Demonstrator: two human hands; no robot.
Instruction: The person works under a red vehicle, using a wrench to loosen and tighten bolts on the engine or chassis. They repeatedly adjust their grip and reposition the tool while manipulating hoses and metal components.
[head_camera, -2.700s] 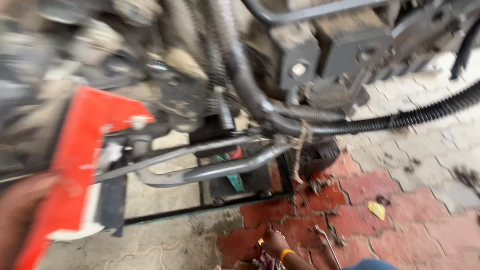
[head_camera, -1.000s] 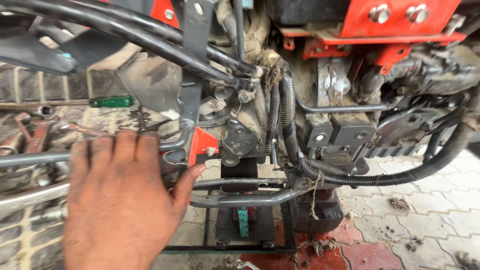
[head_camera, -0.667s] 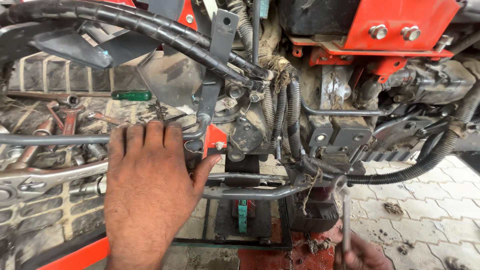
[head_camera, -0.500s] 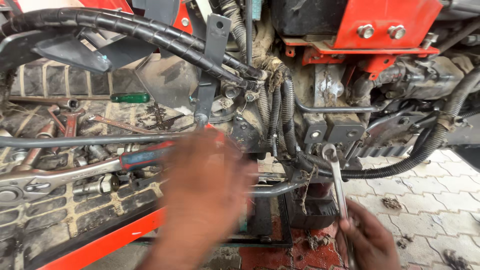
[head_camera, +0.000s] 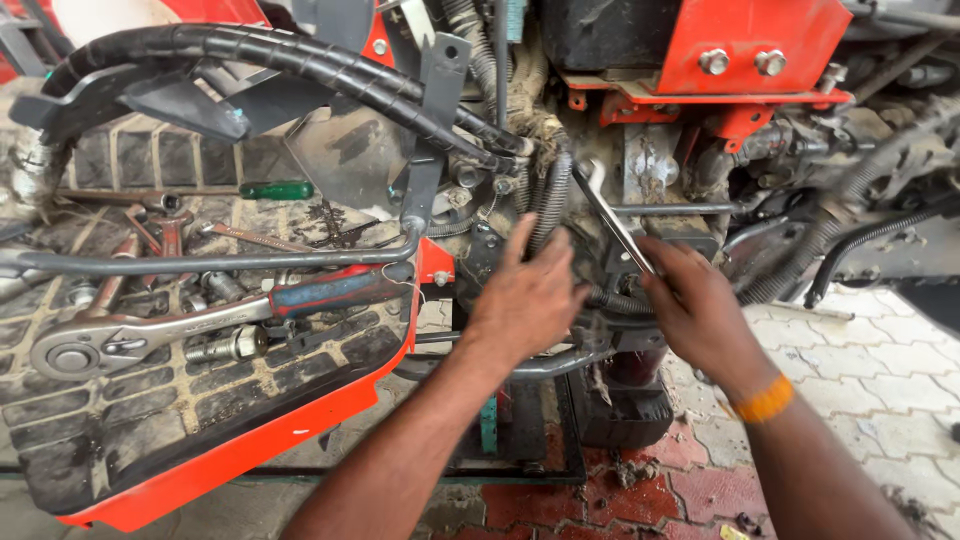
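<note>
- We are closing our right hand (head_camera: 700, 310) around the lower shaft of a long, flat, silver steel spanner (head_camera: 612, 220), fingers wrapped tight on it.
- We are angling that spanner up and to the left, its open head sitting near the ribbed grey hoses (head_camera: 548, 205) at the middle of the machine.
- We are resting our left hand (head_camera: 528, 295) flat against the dark, greasy engine parts, fingers loosely spread and gripping nothing.
- We are wearing one orange band (head_camera: 765, 400) on the right wrist.
- We are seeing one large chrome ratchet with a red and blue handle (head_camera: 200, 315) lying on the muddy black rubber footplate with an orange edge (head_camera: 230, 450), well left of both hands.
- We are counting one green-handled screwdriver (head_camera: 275, 189) farther back on that footplate, plus several loose sockets and rusty tools too jumbled to count.
- We are counting two silver bolts (head_camera: 740, 62) on the red bracket above.
- We are working in a tight pocket: black corrugated conduit (head_camera: 300, 65) is crossing overhead, a thin grey rod (head_camera: 200, 262) is running to the left, and open paved ground (head_camera: 900, 400) is lying to the right.
</note>
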